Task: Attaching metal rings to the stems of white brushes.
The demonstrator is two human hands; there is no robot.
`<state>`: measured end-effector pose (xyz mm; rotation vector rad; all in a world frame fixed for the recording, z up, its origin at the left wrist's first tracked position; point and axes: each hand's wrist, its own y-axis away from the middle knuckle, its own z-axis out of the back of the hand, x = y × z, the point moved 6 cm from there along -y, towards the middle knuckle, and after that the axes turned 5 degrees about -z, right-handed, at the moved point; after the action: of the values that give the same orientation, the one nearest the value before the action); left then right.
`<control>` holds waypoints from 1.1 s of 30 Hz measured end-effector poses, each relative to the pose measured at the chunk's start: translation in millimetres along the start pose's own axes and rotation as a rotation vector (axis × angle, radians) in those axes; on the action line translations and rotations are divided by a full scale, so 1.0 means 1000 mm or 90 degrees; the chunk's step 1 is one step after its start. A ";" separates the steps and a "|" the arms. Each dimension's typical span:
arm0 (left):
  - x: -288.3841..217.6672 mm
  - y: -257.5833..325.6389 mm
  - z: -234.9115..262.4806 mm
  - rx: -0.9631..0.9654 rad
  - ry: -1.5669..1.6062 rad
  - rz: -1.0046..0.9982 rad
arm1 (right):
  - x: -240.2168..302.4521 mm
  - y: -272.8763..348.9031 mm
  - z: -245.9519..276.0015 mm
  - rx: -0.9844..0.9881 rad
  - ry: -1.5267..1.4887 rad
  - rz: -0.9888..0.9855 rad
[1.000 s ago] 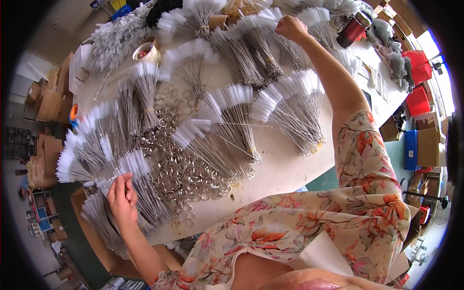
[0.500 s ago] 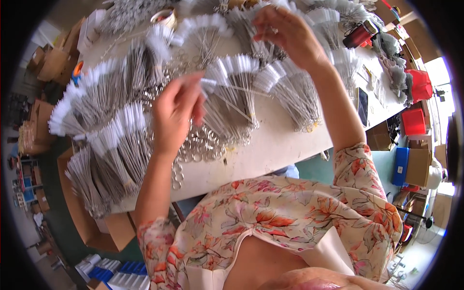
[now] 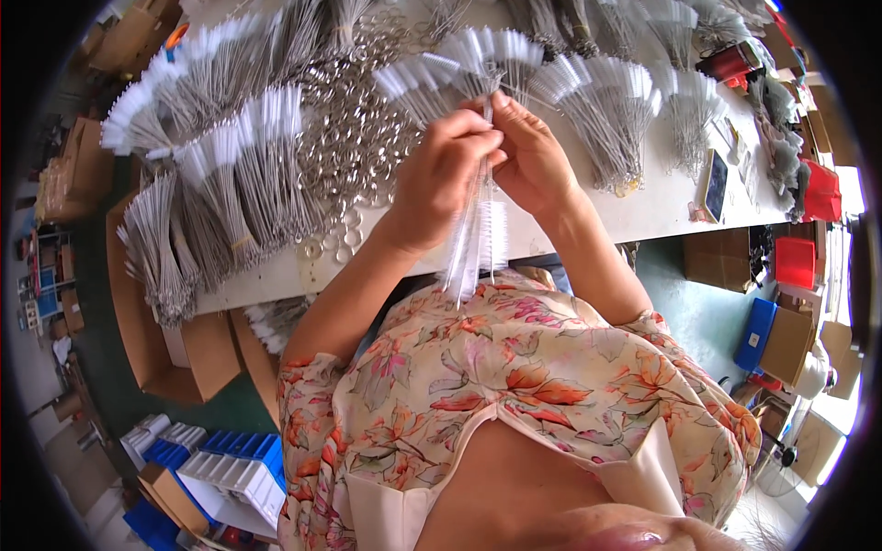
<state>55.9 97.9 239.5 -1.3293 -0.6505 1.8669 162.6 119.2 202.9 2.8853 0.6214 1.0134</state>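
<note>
Together, the hands (image 3: 445,174) (image 3: 535,167) pinch a few slim brushes (image 3: 493,235), white bristled ends hanging below grey wire stems.

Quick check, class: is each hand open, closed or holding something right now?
Left hand: closed, holding a few thin brushes, bristles hanging down.
Right hand: closed, fingers pinching the same brushes near their upper ends.

Pale table (image 3: 675,206) — brush bundles (image 3: 602,129) (white-bristled, wire-stemmed), metal rings (image 3: 349,119) heaped between — flat device (image 3: 715,185) toward right.
</note>
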 end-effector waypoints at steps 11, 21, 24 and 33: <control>-0.019 0.007 0.036 0.064 0.148 0.088 | -0.007 0.035 -0.041 0.097 0.921 0.036; -0.028 0.028 0.041 0.197 0.137 0.055 | -0.028 0.061 -0.027 0.096 0.523 -0.361; 0.020 0.022 0.052 0.207 0.017 0.202 | 0.003 0.058 0.002 0.064 1.011 -0.138; 0.120 0.032 0.094 0.186 -0.504 0.132 | 0.004 0.065 0.026 -0.023 1.268 0.010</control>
<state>-63.9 176.9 178.9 -0.4494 -0.5944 2.5517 204.6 63.6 194.2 0.8054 0.3689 3.3261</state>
